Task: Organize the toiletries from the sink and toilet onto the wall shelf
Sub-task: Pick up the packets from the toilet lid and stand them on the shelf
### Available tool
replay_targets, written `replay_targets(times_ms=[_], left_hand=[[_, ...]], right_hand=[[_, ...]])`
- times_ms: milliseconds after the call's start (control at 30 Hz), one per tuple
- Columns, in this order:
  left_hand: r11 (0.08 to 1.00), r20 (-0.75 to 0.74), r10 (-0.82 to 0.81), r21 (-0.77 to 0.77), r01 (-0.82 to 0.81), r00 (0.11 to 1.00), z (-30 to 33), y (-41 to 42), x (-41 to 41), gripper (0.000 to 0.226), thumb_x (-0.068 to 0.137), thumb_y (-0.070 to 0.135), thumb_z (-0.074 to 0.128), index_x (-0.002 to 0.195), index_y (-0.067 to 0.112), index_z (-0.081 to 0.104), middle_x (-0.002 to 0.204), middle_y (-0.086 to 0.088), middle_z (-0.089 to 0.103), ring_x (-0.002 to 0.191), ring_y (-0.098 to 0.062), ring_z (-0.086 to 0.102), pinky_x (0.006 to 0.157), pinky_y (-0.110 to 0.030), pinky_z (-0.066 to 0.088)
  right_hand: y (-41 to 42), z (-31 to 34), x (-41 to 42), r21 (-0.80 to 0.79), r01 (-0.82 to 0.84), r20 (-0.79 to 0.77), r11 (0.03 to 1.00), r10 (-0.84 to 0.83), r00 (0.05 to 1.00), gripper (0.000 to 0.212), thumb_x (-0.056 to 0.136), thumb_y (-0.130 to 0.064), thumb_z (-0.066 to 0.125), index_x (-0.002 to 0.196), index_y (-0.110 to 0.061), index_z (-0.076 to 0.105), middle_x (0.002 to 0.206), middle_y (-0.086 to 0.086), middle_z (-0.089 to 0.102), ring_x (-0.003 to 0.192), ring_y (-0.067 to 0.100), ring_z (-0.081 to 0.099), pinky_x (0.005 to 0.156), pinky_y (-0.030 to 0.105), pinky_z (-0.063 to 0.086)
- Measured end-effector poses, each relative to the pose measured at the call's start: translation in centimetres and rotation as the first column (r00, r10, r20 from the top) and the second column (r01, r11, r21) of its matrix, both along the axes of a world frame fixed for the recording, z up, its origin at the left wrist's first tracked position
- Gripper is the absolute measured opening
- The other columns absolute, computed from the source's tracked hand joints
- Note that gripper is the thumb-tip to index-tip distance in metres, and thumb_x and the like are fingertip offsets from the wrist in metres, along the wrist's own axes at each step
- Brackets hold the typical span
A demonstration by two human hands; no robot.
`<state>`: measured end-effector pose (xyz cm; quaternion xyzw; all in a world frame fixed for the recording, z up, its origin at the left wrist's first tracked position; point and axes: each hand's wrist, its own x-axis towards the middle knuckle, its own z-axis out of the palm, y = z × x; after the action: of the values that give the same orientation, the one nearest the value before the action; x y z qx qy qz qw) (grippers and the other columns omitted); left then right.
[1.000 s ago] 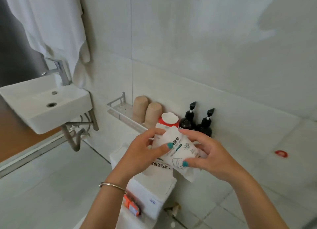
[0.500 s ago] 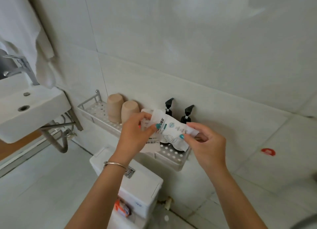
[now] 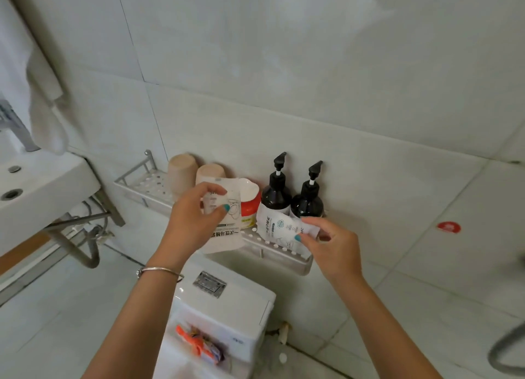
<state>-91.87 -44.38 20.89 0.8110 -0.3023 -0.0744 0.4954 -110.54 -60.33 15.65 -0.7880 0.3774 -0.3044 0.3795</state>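
Note:
My left hand (image 3: 196, 219) holds a flat white packet (image 3: 224, 230) with black print, upright in front of the metal wall shelf (image 3: 142, 184). My right hand (image 3: 329, 245) pinches a smaller white sachet (image 3: 279, 228) that leans against the front of two black pump bottles (image 3: 277, 196) at the shelf's right end. Also on the shelf stand two upturned beige cups (image 3: 181, 171) and a red jar with a white lid (image 3: 250, 205). An orange packet (image 3: 199, 344) lies on the toilet below.
The white toilet cistern (image 3: 227, 307) sits right under the shelf. A white sink (image 3: 37, 196) with a metal tap is at the left, with pipes beneath and a white towel (image 3: 42, 94) hanging above. Tiled wall fills the back.
My hands have split the two packets apart. The left one drew the larger packet to the left, and the right one carried the sachet down onto the shelf by the pump bottles.

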Motion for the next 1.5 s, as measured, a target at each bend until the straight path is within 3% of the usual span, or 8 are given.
replay_targets(times_ms=[133, 400, 600, 867, 1067, 1267, 1367, 1500], left_hand=[[0.996, -0.15, -0.067, -0.067, 0.057, 0.986, -1.3, 0.3, -0.4, 0.025, 0.081, 0.012, 0.071, 0.091, 0.033, 0.063, 0.107, -0.001, 0.067, 0.094, -0.021, 0.065, 0.071, -0.039, 0.059], [0.984, -0.316, -0.114, -0.168, 0.062, 0.942, -2.4, 1.0, -1.7, 0.025, 0.083, 0.007, 0.07, 0.094, 0.028, 0.062, 0.114, -0.003, 0.064, 0.096, -0.022, 0.067, 0.069, -0.031, 0.058], [0.945, -0.364, -0.146, -0.327, 0.02, 0.92, -2.8, 0.7, -4.2, 0.025, 0.082, 0.001, 0.069, 0.095, 0.022, 0.063, 0.108, 0.001, 0.066, 0.087, -0.012, 0.07, 0.059, -0.017, 0.055], [0.845, -0.487, -0.214, -0.527, -0.09, 0.847, -3.3, -0.7, -7.2, 0.024, 0.081, -0.001, 0.07, 0.096, 0.017, 0.064, 0.11, 0.0, 0.068, 0.09, -0.012, 0.071, 0.065, -0.022, 0.056], [0.827, -0.494, -0.27, -0.558, -0.063, 0.826, -3.3, -1.0, -8.4, 0.038, 0.081, -0.002, 0.069, 0.109, 0.021, 0.059, 0.119, 0.001, 0.063, 0.096, -0.011, 0.069, 0.065, -0.02, 0.055], [0.873, -0.27, -0.263, -0.475, 0.109, 0.926, -2.4, -0.3, -5.6, 0.076, 0.08, 0.007, 0.073, 0.143, 0.025, 0.034, 0.117, 0.007, 0.062, 0.097, -0.005, 0.064, 0.072, -0.011, 0.05], [0.896, -0.187, -0.295, -0.394, 0.204, 0.937, -1.6, -0.8, -3.9, 0.054, 0.083, 0.007, 0.07, 0.131, 0.023, 0.05, 0.106, 0.0, 0.067, 0.087, -0.006, 0.064, 0.077, -0.016, 0.052], [0.909, -0.03, -0.295, -0.318, 0.27, 0.955, -1.0, -1.7, -2.8, 0.031, 0.083, 0.001, 0.069, 0.097, 0.027, 0.062, 0.09, 0.006, 0.068, 0.077, 0.005, 0.062, 0.075, -0.011, 0.05]], right_hand=[[0.7, -0.1, 0.2, -0.056, 0.07, -0.073, 0.996, -0.074, 0.995, 0.03, 0.074, -0.025, 0.081, 0.091, -0.04, 0.061, 0.082, -0.017, 0.065, 0.077, 0.008, 0.061, 0.06, 0.024, 0.047], [1.0, -0.5, -0.4, -0.06, 0.122, -0.005, 0.991, -0.123, 0.992, 0.042, 0.071, -0.03, 0.082, 0.096, -0.046, 0.053, 0.097, -0.018, 0.064, 0.088, 0.003, 0.059, 0.071, 0.025, 0.047], [2.6, 0.1, -1.0, -0.275, 0.218, 0.073, 0.937, -0.205, 0.976, 0.042, 0.074, -0.019, 0.078, 0.111, -0.03, 0.061, 0.12, -0.015, 0.057, 0.114, 0.01, 0.048, 0.075, 0.028, 0.046], [6.2, 1.5, -0.3, 0.072, -0.152, 0.31, 0.986, 0.123, 0.943, 0.03, 0.074, -0.029, 0.074, 0.099, -0.04, 0.062, 0.102, -0.017, 0.066, 0.092, 0.007, 0.063, 0.071, 0.022, 0.052], [6.6, 0.8, -0.4, 0.129, -0.174, 0.401, 0.976, 0.109, 0.91, 0.045, 0.077, -0.001, 0.077, 0.105, -0.033, 0.063, 0.105, -0.015, 0.068, 0.093, 0.012, 0.069, 0.072, 0.029, 0.059], [3.7, 2.1, -1.3, 0.093, -0.156, 0.361, 0.983, 0.112, 0.926, 0.052, 0.078, 0.008, 0.072, 0.095, -0.041, 0.064, 0.099, -0.014, 0.072, 0.091, 0.01, 0.071, 0.072, 0.026, 0.06], [2.6, 2.6, -1.2, 0.036, -0.169, 0.362, 0.985, 0.145, 0.921, 0.049, 0.078, 0.005, 0.073, 0.092, -0.041, 0.066, 0.105, 0.004, 0.071, 0.093, 0.014, 0.072, 0.072, 0.03, 0.06], [1.9, 2.2, -0.6, -0.069, -0.132, 0.366, 0.989, 0.148, 0.919, 0.054, 0.079, 0.003, 0.073, 0.089, -0.05, 0.067, 0.104, -0.006, 0.067, 0.096, 0.017, 0.07, 0.073, 0.027, 0.058]])
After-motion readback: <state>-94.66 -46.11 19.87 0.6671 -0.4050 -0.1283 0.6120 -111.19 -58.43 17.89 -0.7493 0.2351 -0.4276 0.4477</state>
